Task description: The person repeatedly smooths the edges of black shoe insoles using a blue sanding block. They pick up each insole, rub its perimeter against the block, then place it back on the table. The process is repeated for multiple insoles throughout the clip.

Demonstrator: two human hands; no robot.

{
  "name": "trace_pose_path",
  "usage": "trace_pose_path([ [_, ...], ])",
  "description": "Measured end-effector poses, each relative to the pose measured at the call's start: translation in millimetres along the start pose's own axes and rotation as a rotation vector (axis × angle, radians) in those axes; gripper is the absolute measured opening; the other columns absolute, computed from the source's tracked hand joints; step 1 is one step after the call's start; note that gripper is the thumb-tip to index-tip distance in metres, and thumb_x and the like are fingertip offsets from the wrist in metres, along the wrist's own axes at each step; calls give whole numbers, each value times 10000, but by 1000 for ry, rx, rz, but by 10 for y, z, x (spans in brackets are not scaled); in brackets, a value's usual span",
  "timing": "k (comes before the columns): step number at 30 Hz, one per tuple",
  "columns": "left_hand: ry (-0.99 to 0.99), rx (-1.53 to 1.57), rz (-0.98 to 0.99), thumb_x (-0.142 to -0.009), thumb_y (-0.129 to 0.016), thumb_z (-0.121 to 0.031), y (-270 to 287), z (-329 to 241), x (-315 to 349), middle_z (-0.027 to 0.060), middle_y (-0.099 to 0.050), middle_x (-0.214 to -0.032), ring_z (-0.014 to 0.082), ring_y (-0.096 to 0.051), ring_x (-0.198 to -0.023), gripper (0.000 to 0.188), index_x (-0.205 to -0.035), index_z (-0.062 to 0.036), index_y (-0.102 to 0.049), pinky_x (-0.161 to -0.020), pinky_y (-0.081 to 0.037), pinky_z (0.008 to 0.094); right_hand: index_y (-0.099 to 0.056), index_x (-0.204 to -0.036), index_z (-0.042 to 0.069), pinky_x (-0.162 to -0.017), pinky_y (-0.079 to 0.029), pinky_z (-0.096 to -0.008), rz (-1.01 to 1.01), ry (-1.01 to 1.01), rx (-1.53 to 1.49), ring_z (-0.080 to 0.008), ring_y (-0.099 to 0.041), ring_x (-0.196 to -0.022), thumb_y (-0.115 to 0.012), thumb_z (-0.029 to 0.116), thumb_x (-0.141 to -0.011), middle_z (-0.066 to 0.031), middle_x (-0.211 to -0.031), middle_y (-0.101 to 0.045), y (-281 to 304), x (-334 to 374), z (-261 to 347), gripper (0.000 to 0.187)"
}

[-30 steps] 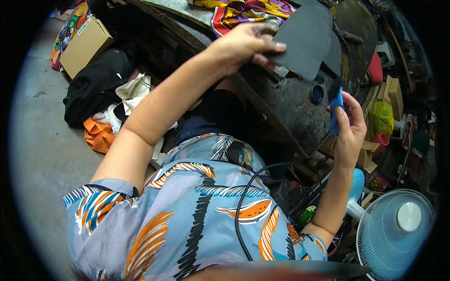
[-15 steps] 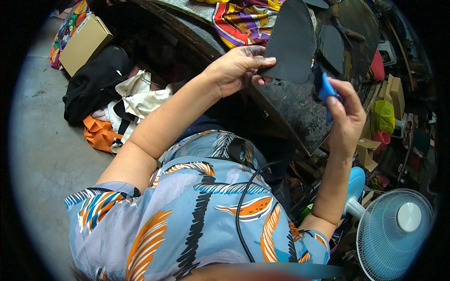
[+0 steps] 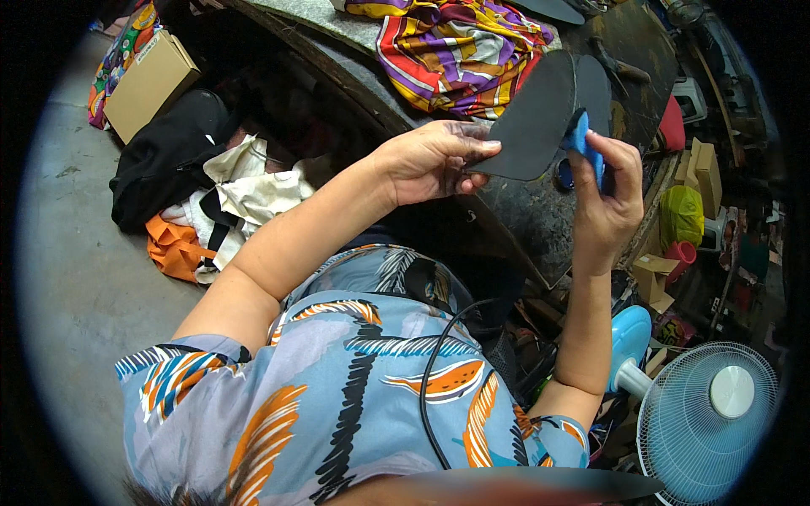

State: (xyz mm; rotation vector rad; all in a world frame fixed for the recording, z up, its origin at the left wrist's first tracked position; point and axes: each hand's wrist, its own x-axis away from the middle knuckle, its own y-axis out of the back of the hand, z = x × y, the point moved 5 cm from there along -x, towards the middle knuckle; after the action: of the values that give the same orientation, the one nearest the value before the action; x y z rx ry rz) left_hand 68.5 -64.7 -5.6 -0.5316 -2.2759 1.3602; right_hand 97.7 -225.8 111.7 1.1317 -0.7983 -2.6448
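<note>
Left hand (image 3: 434,164): partly closed, thumb over and fingers under the near left edge of a flat black piece (image 3: 536,118) with a rounded outline. Piece held above the near part of the dark worktop (image 3: 527,221), face tilted up. Right hand (image 3: 612,198): thumb and fingers pinched on a small blue pad (image 3: 588,152), its far end dark. Pad lies at the right edge of the piece; whether it touches cannot be told.

Beyond and to the right of the piece, a second dark flat piece (image 3: 596,83), partly hidden. Far right on the worktop, a tool with a wooden handle (image 3: 624,71). Far left, crumpled multicoloured cloth (image 3: 464,55) in red, yellow, purple and white.

Left of the worktop: cardboard box (image 3: 152,88), black fabric bundle (image 3: 173,160), orange cloth (image 3: 175,246), cream-coloured scraps (image 3: 266,194). Near right: light-blue and white fan (image 3: 704,438). Farther off on the right, yellow bag (image 3: 680,215).
</note>
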Motion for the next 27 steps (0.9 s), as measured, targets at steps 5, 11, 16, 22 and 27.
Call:
trace_pose_path([
  [5,-79,-14,-82,-882,-653,-131,56,-101,-7,25,-628,-817,102,-561,-619,168,-1017,-40,-611,-524,-471,191,-668,-989,27,-783,-452,-267,167,-221,-349,-170,-575,-885,-708,40,-774,-78,-944,-609,-85,166,5,219],
  [11,-136,-46,-197,-878,-666,-166,32,-132,6,14,-628,-777,97,-566,-633,118,-930,-66,-633,-525,-453,196,-676,-999,37,-782,-461,-291,196,-25,-183,-191,-591,-877,-713,35,-758,-78,-930,-628,-96,197,164,244],
  [16,-106,33,-276,-878,-665,-184,10,-121,27,15,-618,-798,115,-552,-668,165,-974,-58,-618,-533,-411,217,-663,-1019,39,-788,-460,-290,-60,26,-116,-187,-584,-891,-723,35,-760,-83,-963,-619,7,141,160,265],
  [22,-124,71,-236,-887,-655,-181,-38,-106,33,35,-638,-839,132,-582,-701,171,-977,-42,-610,-566,-444,220,-654,-1020,70,-777,-468,-299,110,73,-28,-191,-587,-890,-731,3,-747,-79,-960,-595,-151,170,143,292],
  [27,-327,-89,-340,-945,-566,-269,-10,-325,59,104,-651,-885,206,-666,-768,273,-1026,-9,-559,-594,-554,253,-597,-1118,10,-843,-440,-237,27,-274,-216,-103,-550,-954,-629,50,-885,-36,-1024,-590,-18,217,-108,239],
])
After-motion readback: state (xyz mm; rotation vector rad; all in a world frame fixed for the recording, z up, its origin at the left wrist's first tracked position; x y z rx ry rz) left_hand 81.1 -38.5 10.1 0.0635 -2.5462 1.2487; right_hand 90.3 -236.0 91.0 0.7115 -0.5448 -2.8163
